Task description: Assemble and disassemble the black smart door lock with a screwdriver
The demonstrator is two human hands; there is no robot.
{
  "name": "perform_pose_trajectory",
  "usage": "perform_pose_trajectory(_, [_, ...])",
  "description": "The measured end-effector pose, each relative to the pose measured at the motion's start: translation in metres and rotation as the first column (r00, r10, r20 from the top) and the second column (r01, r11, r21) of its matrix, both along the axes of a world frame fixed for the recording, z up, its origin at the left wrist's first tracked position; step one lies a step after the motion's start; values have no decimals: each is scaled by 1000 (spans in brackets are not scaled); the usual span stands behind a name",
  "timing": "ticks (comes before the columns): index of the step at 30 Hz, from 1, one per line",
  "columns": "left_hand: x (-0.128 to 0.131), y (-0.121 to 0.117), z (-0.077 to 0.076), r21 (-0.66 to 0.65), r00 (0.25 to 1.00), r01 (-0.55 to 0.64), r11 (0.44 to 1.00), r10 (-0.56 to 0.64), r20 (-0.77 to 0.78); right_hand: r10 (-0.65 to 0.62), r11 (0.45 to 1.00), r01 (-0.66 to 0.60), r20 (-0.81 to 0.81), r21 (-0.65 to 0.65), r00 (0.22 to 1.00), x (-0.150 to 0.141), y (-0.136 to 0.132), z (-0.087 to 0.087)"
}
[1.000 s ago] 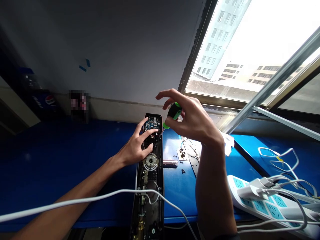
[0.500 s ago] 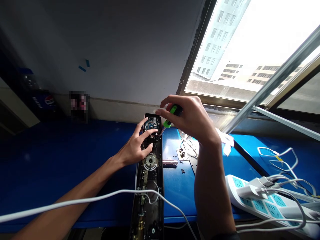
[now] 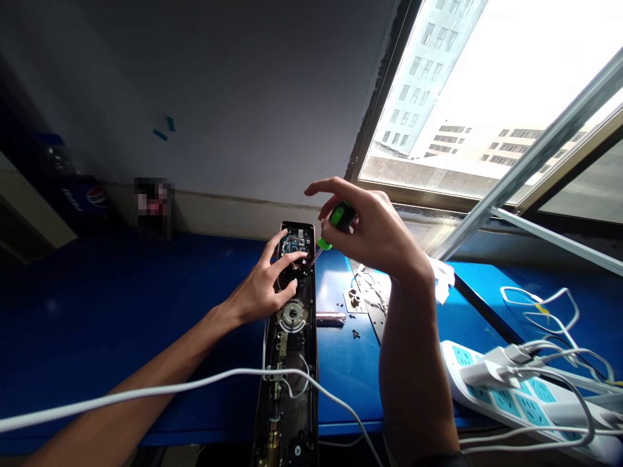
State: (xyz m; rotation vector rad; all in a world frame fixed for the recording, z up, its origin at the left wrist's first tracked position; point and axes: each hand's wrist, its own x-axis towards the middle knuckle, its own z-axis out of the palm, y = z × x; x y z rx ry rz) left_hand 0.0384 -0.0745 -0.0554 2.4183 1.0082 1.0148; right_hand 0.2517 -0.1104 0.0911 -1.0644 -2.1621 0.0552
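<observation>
A long black lock housing (image 3: 298, 350) lies opened on the blue table, its inner parts showing. Near its far end sits a blue circuit board (image 3: 296, 242). My left hand (image 3: 267, 280) rests over that end with fingers spread, fingertips by the board. In my right hand (image 3: 370, 224) is a green and black screwdriver (image 3: 335, 224), tilted, its shaft slanting down left to the housing just below the board. The thumb presses the handle and the index finger is stretched away from it. What the screwdriver tip touches is too small to make out.
Several small screws (image 3: 356, 334), a shiny metal cylinder (image 3: 331, 318) and a metal plate (image 3: 356, 300) lie right of the housing. A white cable (image 3: 195, 383) crosses in front. At right stands a white power strip (image 3: 511, 395) with plugs; a bottle (image 3: 80, 194) stands far left.
The fingers of my right hand have shifted on the screwdriver handle: the index finger has lifted and straightened, the thumb has drawn back. My left hand stays in place.
</observation>
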Motion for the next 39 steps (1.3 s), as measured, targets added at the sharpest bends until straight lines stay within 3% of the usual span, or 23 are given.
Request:
perform_pose_trajectory(11, [1,-1,1,21,1000,-21,1000,22,-4,32,999,-31,15,-24,999,0,-2,2])
perform_pose_trajectory(18, [2,0,0,191,999,-41,981,41,5,-6,1000,6,-3,5,1000,-1,-1,1])
perform_pose_trajectory(23, [2,0,0,226,1000,-19,974,15,21,-18,999,19,18,-43,1000,-1,-2,1])
perform_pose_trajectory(32, [5,4,-1,284,987,-49,957,4,158,-45,997,52,-121,52,992,-6,-8,4])
perform_pose_trajectory(39, [7,7,-4,318,983,-50,947,-10,185,-121,992,124,-136,13,983,-3,-20,13])
